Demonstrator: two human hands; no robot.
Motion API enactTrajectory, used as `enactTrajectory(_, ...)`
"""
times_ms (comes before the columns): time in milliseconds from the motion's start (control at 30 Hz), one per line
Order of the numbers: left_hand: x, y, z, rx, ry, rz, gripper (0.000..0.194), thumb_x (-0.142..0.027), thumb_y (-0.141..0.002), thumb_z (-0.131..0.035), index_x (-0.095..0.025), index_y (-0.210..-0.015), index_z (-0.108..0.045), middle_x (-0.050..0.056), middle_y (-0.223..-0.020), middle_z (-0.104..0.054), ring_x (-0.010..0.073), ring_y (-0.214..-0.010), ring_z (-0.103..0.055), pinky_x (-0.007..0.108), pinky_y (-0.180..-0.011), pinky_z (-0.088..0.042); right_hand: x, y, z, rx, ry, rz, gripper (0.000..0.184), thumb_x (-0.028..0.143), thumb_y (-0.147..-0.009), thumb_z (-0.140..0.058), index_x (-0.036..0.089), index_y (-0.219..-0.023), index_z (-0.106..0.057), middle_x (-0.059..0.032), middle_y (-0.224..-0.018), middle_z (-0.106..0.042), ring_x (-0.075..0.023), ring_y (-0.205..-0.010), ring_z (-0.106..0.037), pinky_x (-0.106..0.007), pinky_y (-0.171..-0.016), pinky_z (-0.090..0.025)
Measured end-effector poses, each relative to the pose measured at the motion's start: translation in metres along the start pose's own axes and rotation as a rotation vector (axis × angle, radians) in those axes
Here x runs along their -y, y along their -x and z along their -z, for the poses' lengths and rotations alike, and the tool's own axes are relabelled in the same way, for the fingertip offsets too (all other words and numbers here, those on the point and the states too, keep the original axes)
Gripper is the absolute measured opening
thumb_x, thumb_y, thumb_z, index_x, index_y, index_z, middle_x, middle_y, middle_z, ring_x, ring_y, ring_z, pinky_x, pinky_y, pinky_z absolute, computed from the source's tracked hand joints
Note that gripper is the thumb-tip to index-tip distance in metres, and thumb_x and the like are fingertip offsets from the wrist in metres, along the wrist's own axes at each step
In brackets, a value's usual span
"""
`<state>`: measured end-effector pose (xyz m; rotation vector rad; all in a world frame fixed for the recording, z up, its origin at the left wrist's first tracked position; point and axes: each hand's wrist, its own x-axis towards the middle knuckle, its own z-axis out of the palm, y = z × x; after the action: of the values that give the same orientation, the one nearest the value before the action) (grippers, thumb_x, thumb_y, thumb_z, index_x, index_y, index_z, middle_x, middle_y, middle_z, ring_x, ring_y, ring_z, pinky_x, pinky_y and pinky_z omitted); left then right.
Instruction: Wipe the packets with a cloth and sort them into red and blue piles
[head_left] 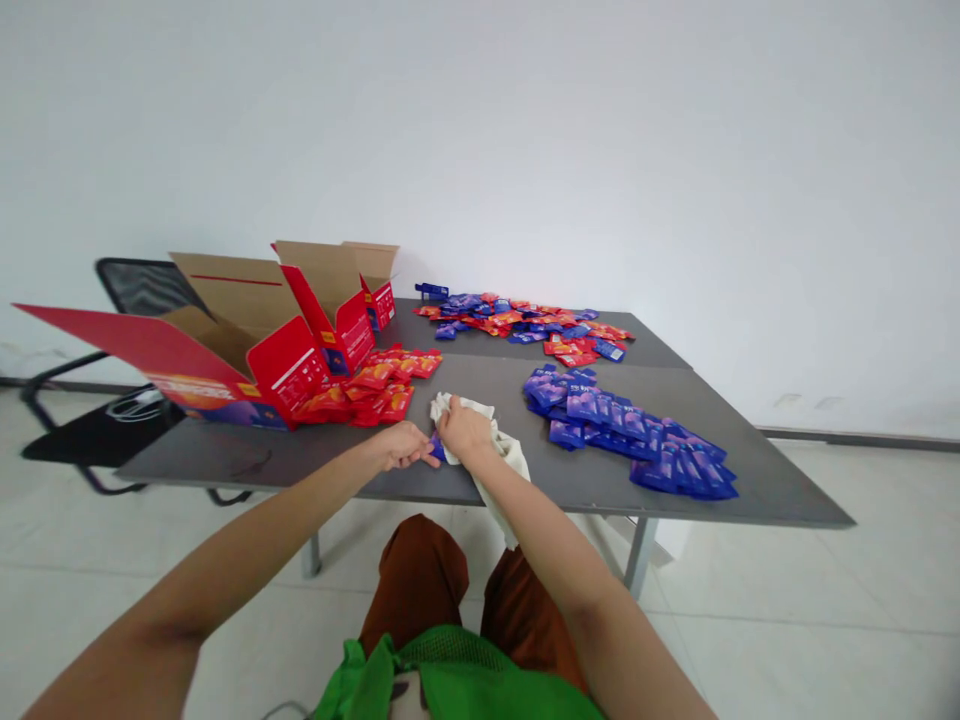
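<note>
Near the table's front edge my left hand [406,447] is closed on the edge of a small blue packet [437,452], which lies mostly hidden between my hands. Pressed against a whitish cloth [510,452], my right hand [462,428] has its fingers closed on it beside the packet. Part of the cloth hangs down over the table edge under my right forearm. Left of my hands is a heap of red packets [375,385]. To the right, blue packets [622,425] lie in overlapping rows.
Open red cardboard boxes [289,365] stand along the left side, flaps up. A mixed pile of red and blue packets [517,320] covers the back of the grey table [765,480]. A black chair [82,440] is at the left, a white wall behind.
</note>
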<state>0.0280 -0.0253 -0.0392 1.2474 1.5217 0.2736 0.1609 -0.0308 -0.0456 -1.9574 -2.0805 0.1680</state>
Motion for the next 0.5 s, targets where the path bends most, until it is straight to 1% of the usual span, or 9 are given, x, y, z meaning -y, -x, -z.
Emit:
enactTrajectory(100, -0.002, -0.002, 0.002, 0.019, 0.059, 0.047, 0.020, -0.018, -0.073, -0.066, -0.013, -0.057, -0.053, 0.010, -0.064, -0.070, 0.0004, -0.031, -0.025, 0.017, -0.037, -0.012, -0.003, -0.017, 0.004, 0.027, 0.028, -0.048, 0.032, 0.026, -0.096, -0.031, 0.011, -0.118, -0.048, -0.0186, -0.100, -0.068, -0.0279, -0.094, -0.066, -0.037, -0.074, -0.047)
enactTrajectory(167, -0.002, -0.004, 0.004, 0.035, 0.101, 0.067, 0.021, -0.012, -0.075, -0.060, -0.012, -0.056, -0.051, 0.012, -0.066, -0.070, -0.0003, -0.032, -0.027, 0.015, -0.037, -0.014, -0.002, -0.017, 0.004, 0.048, 0.035, -0.020, 0.032, 0.023, -0.095, -0.031, 0.009, -0.119, -0.048, -0.0202, -0.100, -0.067, -0.0282, -0.095, -0.066, -0.037, -0.076, -0.047)
enactTrajectory(233, -0.001, -0.005, 0.005, 0.041, 0.140, 0.074, 0.022, -0.007, -0.075, -0.056, -0.011, -0.055, -0.050, 0.013, -0.066, -0.070, -0.0005, -0.032, -0.029, 0.014, -0.038, -0.017, 0.000, -0.008, 0.003, 0.071, 0.028, 0.067, 0.031, 0.026, -0.095, -0.034, 0.013, -0.118, -0.050, -0.0178, -0.102, -0.067, -0.0273, -0.097, -0.065, -0.037, -0.078, -0.046)
enactTrajectory(300, 0.003, -0.005, 0.004, 0.022, 0.168, 0.061, 0.021, -0.004, -0.073, -0.054, -0.012, -0.054, -0.049, 0.010, -0.059, -0.068, 0.0001, -0.032, -0.032, 0.014, -0.039, -0.018, 0.000, 0.005, 0.001, 0.094, 0.015, 0.180, 0.029, 0.033, -0.094, -0.038, 0.019, -0.116, -0.052, -0.0126, -0.104, -0.068, -0.0254, -0.098, -0.064, -0.035, -0.079, -0.046)
enactTrajectory(367, 0.008, -0.003, -0.001, -0.012, 0.190, 0.027, 0.021, -0.004, -0.073, -0.053, -0.012, -0.054, -0.049, 0.007, -0.052, -0.064, 0.0013, -0.032, -0.034, 0.014, -0.038, -0.018, -0.003, 0.015, 0.000, 0.113, 0.007, 0.257, 0.029, 0.038, -0.094, -0.039, 0.024, -0.114, -0.054, -0.0080, -0.106, -0.068, -0.0235, -0.099, -0.064, -0.033, -0.080, -0.045)
enactTrajectory(433, 0.013, -0.001, -0.008, -0.041, 0.212, -0.013, 0.021, -0.007, -0.075, -0.054, -0.012, -0.055, -0.051, 0.005, -0.051, -0.064, 0.0024, -0.031, -0.038, 0.015, -0.037, -0.019, -0.007, 0.015, 0.000, 0.125, 0.009, 0.274, 0.029, 0.042, -0.095, -0.038, 0.027, -0.113, -0.055, -0.0056, -0.107, -0.068, -0.0227, -0.100, -0.063, -0.033, -0.080, -0.045)
enactTrajectory(500, 0.016, 0.001, -0.012, -0.056, 0.234, -0.037, 0.019, -0.010, -0.078, -0.054, -0.012, -0.059, -0.053, 0.006, -0.053, -0.065, 0.0032, -0.032, -0.041, 0.016, -0.037, -0.020, -0.009, 0.004, 0.001, 0.136, 0.021, 0.243, 0.031, 0.044, -0.095, -0.037, 0.027, -0.112, -0.057, -0.0061, -0.109, -0.068, -0.0235, -0.102, -0.062, -0.033, -0.080, -0.045)
